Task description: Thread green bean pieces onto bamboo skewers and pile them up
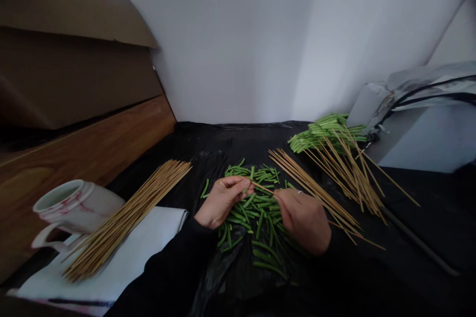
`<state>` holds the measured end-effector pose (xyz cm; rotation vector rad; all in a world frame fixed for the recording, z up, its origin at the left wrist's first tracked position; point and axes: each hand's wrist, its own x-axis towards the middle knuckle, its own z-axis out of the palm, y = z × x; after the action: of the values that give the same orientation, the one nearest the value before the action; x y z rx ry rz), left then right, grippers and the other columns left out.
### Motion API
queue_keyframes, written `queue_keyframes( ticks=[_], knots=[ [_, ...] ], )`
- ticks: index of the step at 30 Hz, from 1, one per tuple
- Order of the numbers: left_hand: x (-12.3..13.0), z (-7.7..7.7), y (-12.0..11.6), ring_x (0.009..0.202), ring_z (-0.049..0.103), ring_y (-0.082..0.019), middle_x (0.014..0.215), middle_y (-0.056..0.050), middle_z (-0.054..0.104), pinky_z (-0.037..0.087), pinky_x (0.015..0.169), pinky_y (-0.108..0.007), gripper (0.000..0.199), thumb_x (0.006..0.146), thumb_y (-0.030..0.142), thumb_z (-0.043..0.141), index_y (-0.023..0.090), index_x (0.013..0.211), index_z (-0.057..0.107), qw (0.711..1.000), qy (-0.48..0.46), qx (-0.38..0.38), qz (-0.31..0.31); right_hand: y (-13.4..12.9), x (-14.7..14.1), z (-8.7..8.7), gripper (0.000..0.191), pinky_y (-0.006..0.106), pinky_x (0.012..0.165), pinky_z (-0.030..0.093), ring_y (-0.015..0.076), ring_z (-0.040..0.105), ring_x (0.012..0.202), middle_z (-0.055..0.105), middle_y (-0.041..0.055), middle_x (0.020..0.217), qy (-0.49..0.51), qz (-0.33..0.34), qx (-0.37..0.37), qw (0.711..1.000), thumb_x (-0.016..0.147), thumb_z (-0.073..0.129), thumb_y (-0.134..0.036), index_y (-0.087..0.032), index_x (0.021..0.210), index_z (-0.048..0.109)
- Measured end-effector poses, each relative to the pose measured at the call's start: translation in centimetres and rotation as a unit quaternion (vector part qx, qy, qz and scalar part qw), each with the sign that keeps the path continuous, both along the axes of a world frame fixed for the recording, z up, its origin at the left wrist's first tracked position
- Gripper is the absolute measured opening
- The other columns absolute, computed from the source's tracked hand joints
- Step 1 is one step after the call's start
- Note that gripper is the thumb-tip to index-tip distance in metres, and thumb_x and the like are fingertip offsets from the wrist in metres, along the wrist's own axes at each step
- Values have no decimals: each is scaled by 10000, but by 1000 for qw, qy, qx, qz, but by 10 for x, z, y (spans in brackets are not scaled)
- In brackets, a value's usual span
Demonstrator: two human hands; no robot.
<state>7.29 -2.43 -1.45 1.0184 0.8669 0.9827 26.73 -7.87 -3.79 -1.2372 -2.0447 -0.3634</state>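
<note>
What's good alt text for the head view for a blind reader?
A person's left hand holds a green piece at the tip of a thin stick gripped by the right hand, over cut green stalks strewn on black plastic. To the left are a mug and stick bundle; to the right, more sticks and a green pile.

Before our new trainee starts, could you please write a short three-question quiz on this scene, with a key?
1. What thin brown thing runs between the right hand and the left hand?

2. Fill in the missing colour: the cut green pieces lie on a ____ plastic sheet.

3. True or false: in the picture, the mug is to the right of the cut green pieces.

Key: 1. A stick. 2. Black. 3. False; the mug is to their left.
</note>
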Motion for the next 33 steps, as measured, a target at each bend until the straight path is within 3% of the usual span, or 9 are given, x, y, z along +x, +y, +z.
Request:
queue_keyframes(
  ticks=[7, 16, 26, 33],
  knots=[
    [3, 0, -3, 734, 581, -137, 748, -50, 663, 436, 714, -260, 226, 679, 354, 769, 138, 727, 725, 999, 14, 21, -24, -3, -5, 0, 267, 268, 599, 299, 114, 499, 579, 542, -8, 633, 8, 11, -30, 999, 943, 354, -156, -183, 755, 541],
    [8, -6, -5, 726, 587, -136, 738, -45, 677, 422, 708, -261, 192, 704, 331, 752, 144, 724, 718, 999, 29, 30, -34, -1, -8, 4, 284, 275, 621, 295, 123, 474, 592, 512, -3, 615, 10, 1, 2, 1000, 930, 369, -152, -195, 683, 502],
    [12, -10, -8, 738, 609, -152, 759, -57, 701, 432, 731, -276, 202, 716, 343, 739, 144, 745, 719, 996, 61, 40, -46, -2, -11, 1, 294, 259, 571, 281, 108, 535, 597, 581, 4, 650, 6, 17, -66, 998, 960, 315, -168, -181, 762, 532],
    [12, -10, -8, 726, 609, -136, 760, -49, 710, 431, 714, -254, 200, 720, 338, 735, 143, 765, 726, 995, 71, 52, -49, -2, -11, 2, 263, 278, 576, 266, 122, 506, 569, 544, -2, 629, -24, -1, -43, 999, 943, 367, -172, -189, 731, 522]
  ],
)
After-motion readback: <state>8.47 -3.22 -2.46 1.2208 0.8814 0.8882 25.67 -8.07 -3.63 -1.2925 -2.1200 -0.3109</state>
